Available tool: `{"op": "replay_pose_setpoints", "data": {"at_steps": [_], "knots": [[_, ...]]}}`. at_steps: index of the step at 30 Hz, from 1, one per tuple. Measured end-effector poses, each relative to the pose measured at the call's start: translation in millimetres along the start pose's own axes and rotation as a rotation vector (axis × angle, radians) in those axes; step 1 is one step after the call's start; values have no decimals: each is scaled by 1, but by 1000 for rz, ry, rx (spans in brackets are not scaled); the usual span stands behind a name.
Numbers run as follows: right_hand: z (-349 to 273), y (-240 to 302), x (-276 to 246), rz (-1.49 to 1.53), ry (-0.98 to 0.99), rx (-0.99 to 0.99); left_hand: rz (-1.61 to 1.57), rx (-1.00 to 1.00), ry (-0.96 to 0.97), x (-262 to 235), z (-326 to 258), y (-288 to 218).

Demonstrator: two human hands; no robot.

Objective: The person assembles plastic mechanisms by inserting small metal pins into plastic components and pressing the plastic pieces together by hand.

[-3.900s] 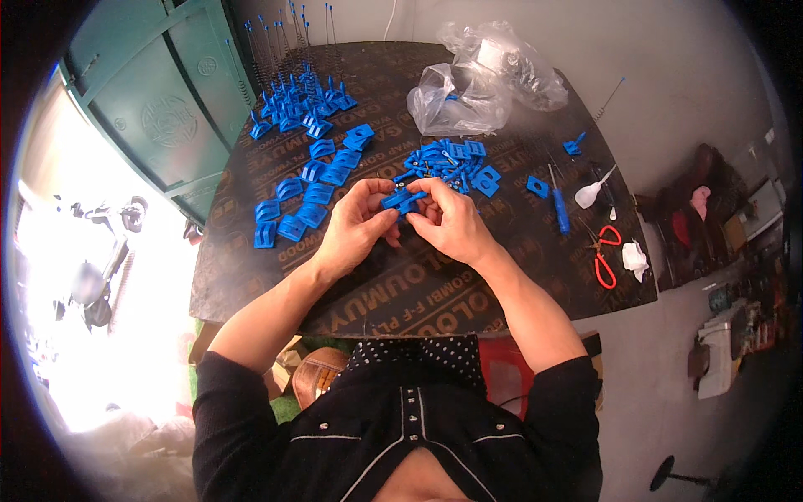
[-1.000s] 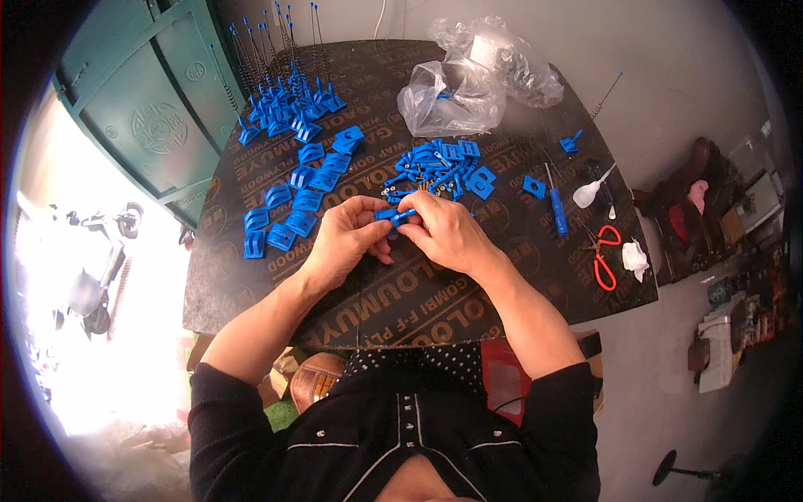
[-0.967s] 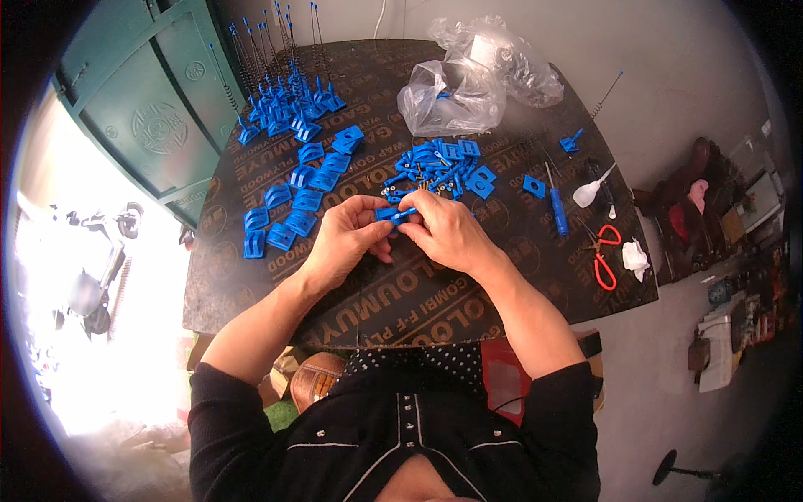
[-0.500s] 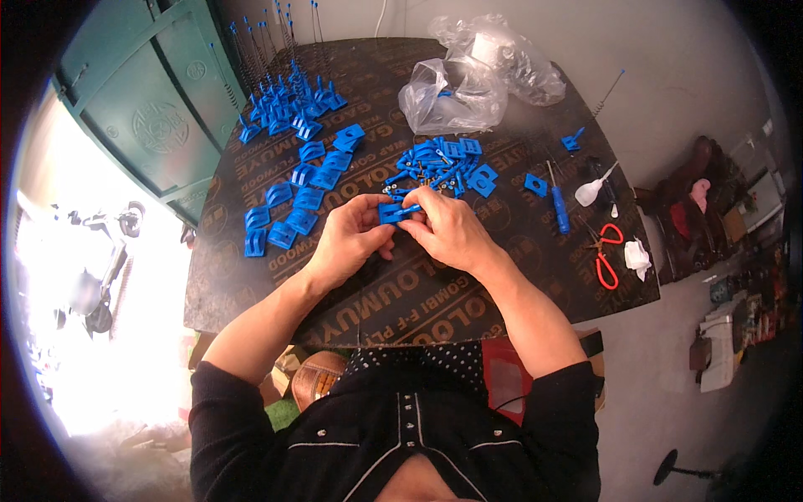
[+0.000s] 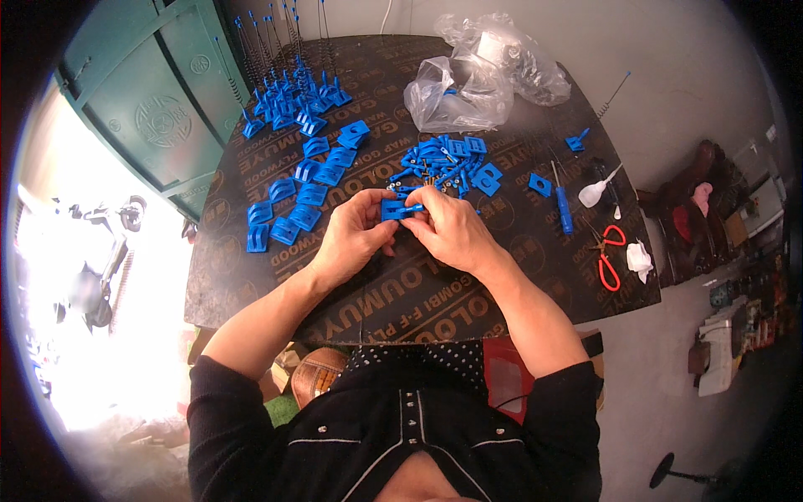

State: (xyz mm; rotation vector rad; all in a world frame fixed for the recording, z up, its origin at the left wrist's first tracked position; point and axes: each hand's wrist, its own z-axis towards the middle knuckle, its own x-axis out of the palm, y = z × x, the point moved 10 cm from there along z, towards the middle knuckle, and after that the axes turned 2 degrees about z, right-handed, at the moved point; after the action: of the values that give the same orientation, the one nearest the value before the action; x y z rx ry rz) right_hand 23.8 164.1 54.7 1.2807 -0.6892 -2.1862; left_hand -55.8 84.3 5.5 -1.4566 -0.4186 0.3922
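Right, both hands meet over the middle of the desk [image 5: 468,309]; left hand [image 5: 351,238] and right hand [image 5: 452,230] share one small blue plastic part [image 5: 395,208], each grip closed on it with fingertips, part held just above the desk; loose blue pieces [image 5: 447,159] piled just beyond it; finished blue clips [image 5: 301,197] laid in rows to my left; clear plastic bag [image 5: 473,75] at the far edge; blue screwdriver [image 5: 564,205] and red-handled scissors [image 5: 609,255] off to my right, well apart from the hands.

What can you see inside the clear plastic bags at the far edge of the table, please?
Through the crumpled clear plastic bags a few small blue plastic parts show near the bottom. The folds and glare hide the rest, so how many parts lie inside cannot be told.
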Motion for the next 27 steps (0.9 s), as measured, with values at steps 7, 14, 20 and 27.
{"op": "replay_pose_setpoints", "data": {"at_steps": [7,14,20,27], "knots": [[-1,2,-1,0,-31,-29,1,31,4,3,-1,-3],[-2,7,-11,83,-111,-60,-103,48,1,4,-4,-15],[-2,10,-15,92,-124,-53,-52,49,2,1,-5,-15],[-3,14,-18,122,-176,-97,-137,58,-32,0,-5,-16]]}}
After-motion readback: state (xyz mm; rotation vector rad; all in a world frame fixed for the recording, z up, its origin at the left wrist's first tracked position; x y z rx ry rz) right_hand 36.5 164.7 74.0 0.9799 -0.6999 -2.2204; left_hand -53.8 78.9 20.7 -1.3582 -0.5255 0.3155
